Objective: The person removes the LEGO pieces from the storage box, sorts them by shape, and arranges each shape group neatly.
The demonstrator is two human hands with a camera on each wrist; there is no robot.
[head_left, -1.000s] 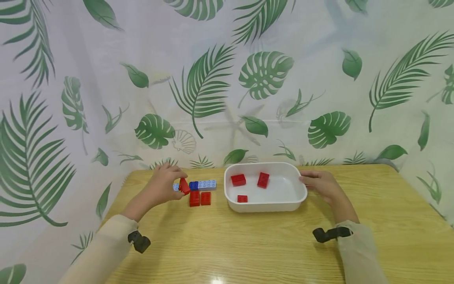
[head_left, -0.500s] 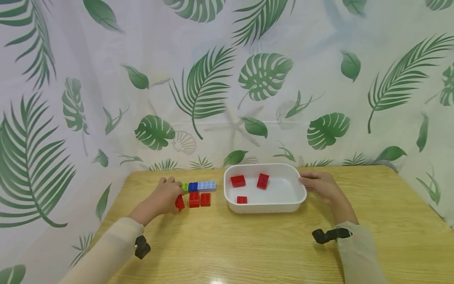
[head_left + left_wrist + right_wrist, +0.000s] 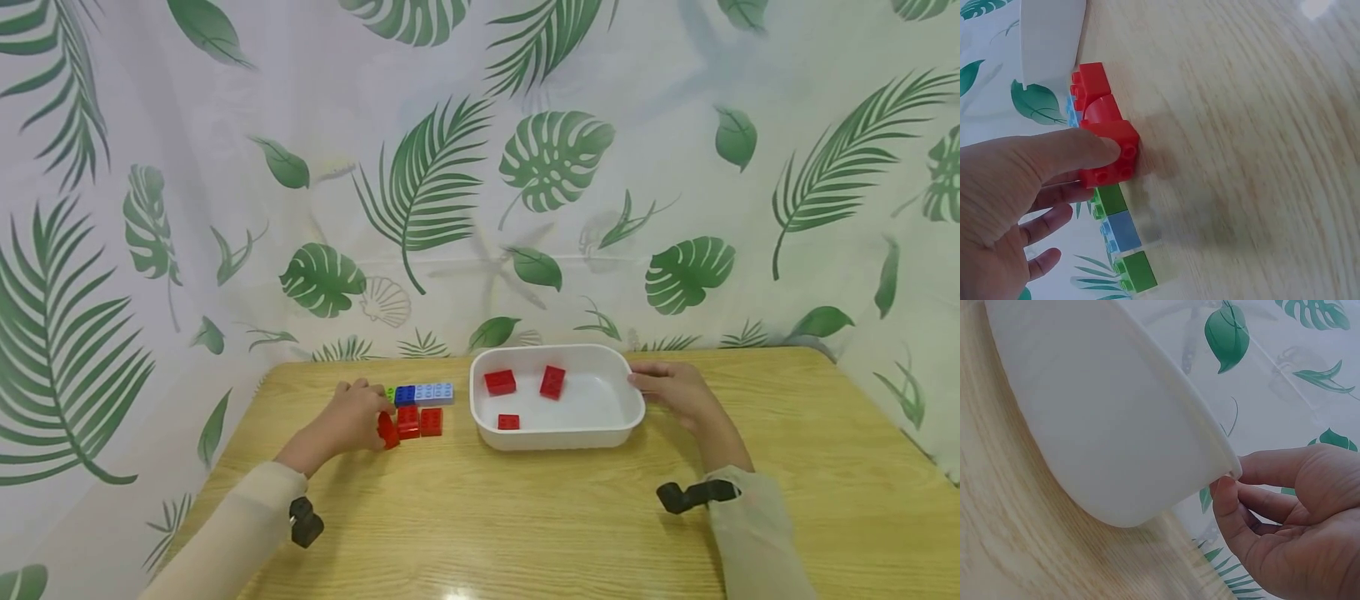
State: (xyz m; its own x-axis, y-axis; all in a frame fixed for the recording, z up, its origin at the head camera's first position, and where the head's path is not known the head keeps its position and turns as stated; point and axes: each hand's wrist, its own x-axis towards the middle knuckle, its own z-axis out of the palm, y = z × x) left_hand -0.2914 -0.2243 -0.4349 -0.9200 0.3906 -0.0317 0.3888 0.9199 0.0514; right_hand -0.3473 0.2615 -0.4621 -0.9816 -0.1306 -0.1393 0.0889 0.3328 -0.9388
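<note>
My left hand (image 3: 351,417) pinches a red toy brick (image 3: 387,431) between thumb and fingers, low at the left of the table. In the left wrist view that brick (image 3: 1124,134) is tilted, several studs showing beside the thumb. Two more red bricks, one (image 3: 408,422) close beside it and another (image 3: 431,422), lie to its right. At the right, my right hand (image 3: 678,396) grips the rim of a white plastic tray (image 3: 558,439) by its right end; the right wrist view shows the fingers (image 3: 1229,497) pinching that rim. Three red bricks, including one (image 3: 552,382), lie inside.
Behind the red bricks runs a row with a dark blue brick (image 3: 405,395) and a light blue brick (image 3: 435,393). Green bricks, one (image 3: 1140,272) at the row's end, are partly hidden by my left hand in the head view. A leaf-patterned curtain (image 3: 465,200) backs the wooden table (image 3: 525,517).
My left hand has brought the held red brick down and toward the front, from above the row to beside the two red bricks. The right hand and tray stay put.
</note>
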